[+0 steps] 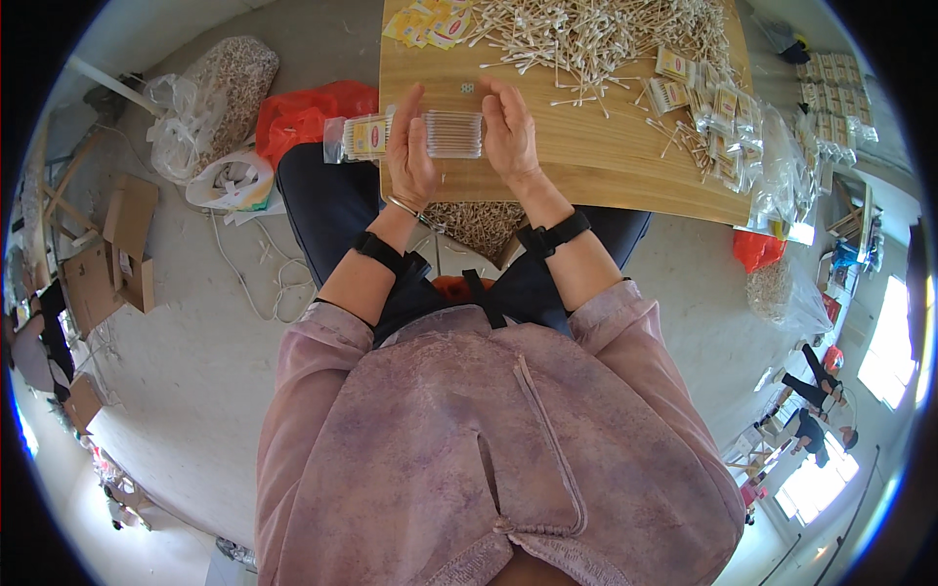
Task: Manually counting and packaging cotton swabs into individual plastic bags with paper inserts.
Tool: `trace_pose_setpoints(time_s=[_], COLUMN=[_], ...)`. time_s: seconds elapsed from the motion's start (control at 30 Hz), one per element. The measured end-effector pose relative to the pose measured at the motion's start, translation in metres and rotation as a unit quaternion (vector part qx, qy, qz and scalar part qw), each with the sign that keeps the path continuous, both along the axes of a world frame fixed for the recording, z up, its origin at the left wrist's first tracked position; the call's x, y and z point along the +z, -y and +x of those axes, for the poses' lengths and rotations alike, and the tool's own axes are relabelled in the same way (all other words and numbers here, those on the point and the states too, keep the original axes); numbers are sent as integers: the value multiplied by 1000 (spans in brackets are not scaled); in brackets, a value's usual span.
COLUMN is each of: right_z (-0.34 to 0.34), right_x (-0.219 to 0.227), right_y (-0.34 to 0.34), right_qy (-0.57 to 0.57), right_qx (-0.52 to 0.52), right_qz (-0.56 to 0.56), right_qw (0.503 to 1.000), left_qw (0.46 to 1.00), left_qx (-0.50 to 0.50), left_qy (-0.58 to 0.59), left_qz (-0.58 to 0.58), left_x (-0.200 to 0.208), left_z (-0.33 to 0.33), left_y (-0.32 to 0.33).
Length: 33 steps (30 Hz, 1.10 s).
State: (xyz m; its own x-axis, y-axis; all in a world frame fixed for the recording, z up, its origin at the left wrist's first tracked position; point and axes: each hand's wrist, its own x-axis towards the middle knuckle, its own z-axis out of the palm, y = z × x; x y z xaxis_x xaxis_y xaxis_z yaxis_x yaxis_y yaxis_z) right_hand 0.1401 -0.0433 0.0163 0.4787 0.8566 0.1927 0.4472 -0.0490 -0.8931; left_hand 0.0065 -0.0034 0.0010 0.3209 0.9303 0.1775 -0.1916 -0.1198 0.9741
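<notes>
A flat row of cotton swabs (454, 134) lies on the wooden table (576, 166) between my two hands. My left hand (414, 151) stands on edge at the row's left end, its fingers straight and thumb raised. At the right end is my right hand (509, 135), palm turned inward and fingers stretched out. Neither hand is closed around anything. Just left of my left hand, a clear plastic packet (365, 138) with swabs and a yellow card reaches over the table's edge. My left hand hides where the packet and the row meet.
A large heap of loose swabs (606, 39) covers the table's far side, beside yellow cards (430, 21). Filled packets (728, 122) pile up at the right. Below the near edge sits a box of swabs (474, 223). A red bag (311, 115) is at the left.
</notes>
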Motion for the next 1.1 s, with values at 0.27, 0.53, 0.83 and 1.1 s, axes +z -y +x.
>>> trace_pose_setpoints(time_s=[0.27,0.53,0.83,1.1], right_z=[-26,-19,-34,-31], right_x=[-9,-12,-9,-7], right_y=[3,5,12,16], right_qy=[-196,-167,-148,-133], right_qx=[-5,-10,31,51], right_qz=[85,129,84,62], right_qw=[977,977,985,988], left_qw=[999,998,998,996], left_qx=[-29,-31,-56,-61], left_qy=[10,45,12,44], left_qz=[-15,-40,-27,-51], left_x=[-5,-4,-5,-4], left_z=[-2,1,-4,-3], left_y=[-3,-2,-5,-3])
